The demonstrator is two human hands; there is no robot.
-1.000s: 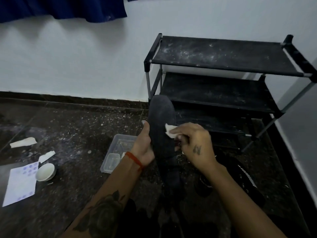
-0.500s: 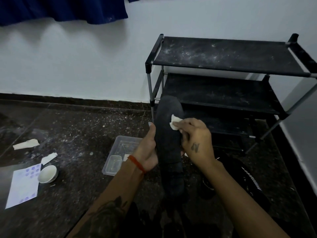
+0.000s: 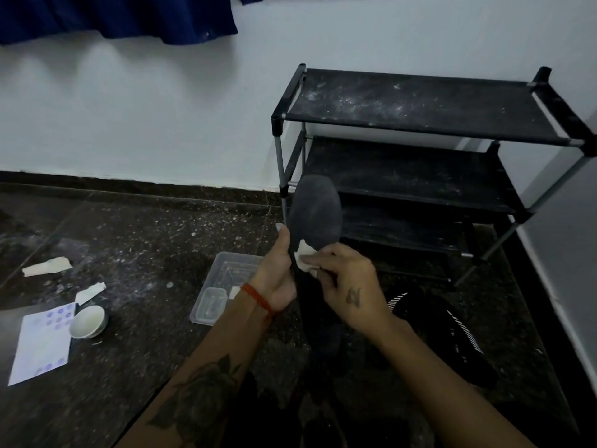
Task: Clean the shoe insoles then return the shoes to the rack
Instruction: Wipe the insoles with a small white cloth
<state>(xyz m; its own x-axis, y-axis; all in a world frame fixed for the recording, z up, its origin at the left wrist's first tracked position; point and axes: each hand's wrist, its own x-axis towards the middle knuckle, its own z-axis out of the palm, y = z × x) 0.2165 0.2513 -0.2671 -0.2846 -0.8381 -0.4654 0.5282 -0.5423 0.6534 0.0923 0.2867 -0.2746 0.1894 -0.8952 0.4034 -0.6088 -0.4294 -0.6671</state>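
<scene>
A dark grey insole (image 3: pixel 316 215) stands upright in front of me, toe end up. My left hand (image 3: pixel 277 273) grips its left edge at mid-length, thumb along the side. My right hand (image 3: pixel 345 282) presses a small white wipe (image 3: pixel 305 257) against the insole's face, just below the wide toe part. A black shoe with white stripes (image 3: pixel 452 331) lies on the floor at the lower right, below my right wrist. The black three-shelf shoe rack (image 3: pixel 420 108) stands against the wall behind, dusty and with nothing on its shelves.
A clear plastic container (image 3: pixel 223 286) sits on the dark speckled floor left of my hands. Further left are a small white bowl (image 3: pixel 88 322), a white sheet with purple dots (image 3: pixel 42 344) and two torn paper scraps (image 3: pixel 48 266). A blue curtain (image 3: pixel 116 14) hangs at top left.
My right hand with the wipe has slid down and left across the insole's face. The insole stays upright in my left hand.
</scene>
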